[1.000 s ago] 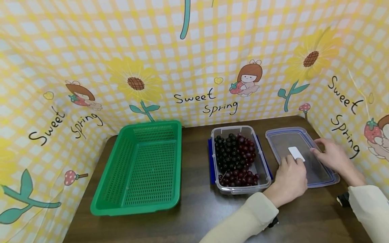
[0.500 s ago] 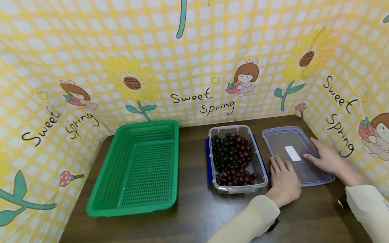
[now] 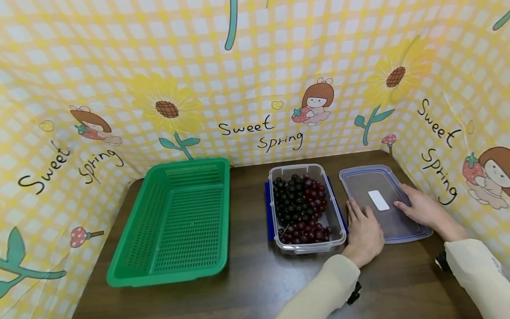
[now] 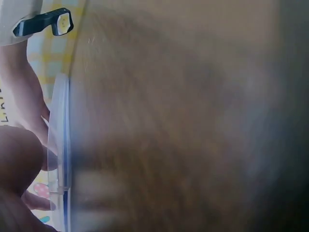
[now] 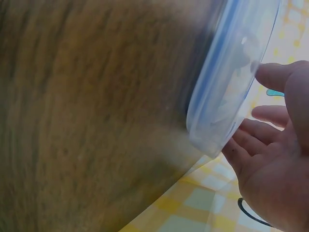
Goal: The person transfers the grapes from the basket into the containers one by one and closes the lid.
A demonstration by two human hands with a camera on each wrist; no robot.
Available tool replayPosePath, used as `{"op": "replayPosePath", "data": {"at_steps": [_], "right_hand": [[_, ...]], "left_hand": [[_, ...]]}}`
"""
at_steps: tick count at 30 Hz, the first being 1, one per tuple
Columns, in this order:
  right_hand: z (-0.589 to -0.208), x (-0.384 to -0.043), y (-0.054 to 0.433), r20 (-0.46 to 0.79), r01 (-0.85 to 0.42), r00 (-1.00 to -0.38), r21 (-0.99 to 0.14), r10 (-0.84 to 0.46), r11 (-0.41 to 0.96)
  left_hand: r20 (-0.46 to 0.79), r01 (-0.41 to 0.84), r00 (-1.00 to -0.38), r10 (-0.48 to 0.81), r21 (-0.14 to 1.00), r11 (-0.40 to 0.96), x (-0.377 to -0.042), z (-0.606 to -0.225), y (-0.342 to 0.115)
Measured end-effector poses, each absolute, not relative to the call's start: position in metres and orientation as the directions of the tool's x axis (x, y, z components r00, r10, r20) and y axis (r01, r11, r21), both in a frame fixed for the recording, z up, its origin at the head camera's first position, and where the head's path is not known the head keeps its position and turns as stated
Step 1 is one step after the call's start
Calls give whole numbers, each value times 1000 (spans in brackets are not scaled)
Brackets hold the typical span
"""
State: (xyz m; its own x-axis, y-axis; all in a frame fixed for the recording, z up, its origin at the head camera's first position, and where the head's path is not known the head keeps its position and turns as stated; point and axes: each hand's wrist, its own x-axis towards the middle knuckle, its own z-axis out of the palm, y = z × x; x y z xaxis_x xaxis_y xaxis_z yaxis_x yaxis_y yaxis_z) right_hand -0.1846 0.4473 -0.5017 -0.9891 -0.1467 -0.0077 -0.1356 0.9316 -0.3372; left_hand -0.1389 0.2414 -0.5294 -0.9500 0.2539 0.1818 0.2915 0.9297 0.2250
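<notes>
Left hand (image 3: pixel 364 235) and right hand (image 3: pixel 423 210), uncurled, touch lid (image 3: pixel 392 217) on table (image 3: pixel 253 266) beside checkered cloth (image 3: pixel 247 84).

On the brown bench (image 3: pixel 255 274), a rectangular clear plastic lid (image 3: pixel 394 219) lies between the left hand (image 3: pixel 364 235) and right hand (image 3: pixel 424 210), with a rectangular clear plastic box (image 3: pixel 332 216) holding round dark grapes (image 3: pixel 292 204) just left of the hands and a rectangular green plastic basket (image 3: pixel 191 230) farther left.

One green basket (image 3: pixel 225 212), one clear box (image 3: pixel 314 249), one lid (image 3: pixel 402 223), one white label (image 3: pixel 378 200). Hands, two — left hand (image 3: pixel 364 235), right hand (image 3: pixel 425 209). Grapes (image 3: pixel 292 199) — dozens, probably; overlap blurs the tally.
</notes>
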Motion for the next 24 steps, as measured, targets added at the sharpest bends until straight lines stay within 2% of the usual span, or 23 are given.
{"op": "replayPosePath", "data": {"at_steps": [8,12,18,24], "right_hand": [[-498,-186,446,-47,-98,-992,-326,-119,940],[-497,-186,446,-60,-95,-991,-309,-119,946],[-498,-187,443,17,-113,-993,-322,-114,940],[-496,-183,439,5,-37,-999,-386,-38,922]], "left_hand": [[203,297,-947,249,262,918,-140,-529,236],[136,259,-965,225,339,905,-138,-525,236],[71,163,-986,148,518,840,-137,-522,236],[77,161,-987,142,550,819,-133,-518,236]]}}
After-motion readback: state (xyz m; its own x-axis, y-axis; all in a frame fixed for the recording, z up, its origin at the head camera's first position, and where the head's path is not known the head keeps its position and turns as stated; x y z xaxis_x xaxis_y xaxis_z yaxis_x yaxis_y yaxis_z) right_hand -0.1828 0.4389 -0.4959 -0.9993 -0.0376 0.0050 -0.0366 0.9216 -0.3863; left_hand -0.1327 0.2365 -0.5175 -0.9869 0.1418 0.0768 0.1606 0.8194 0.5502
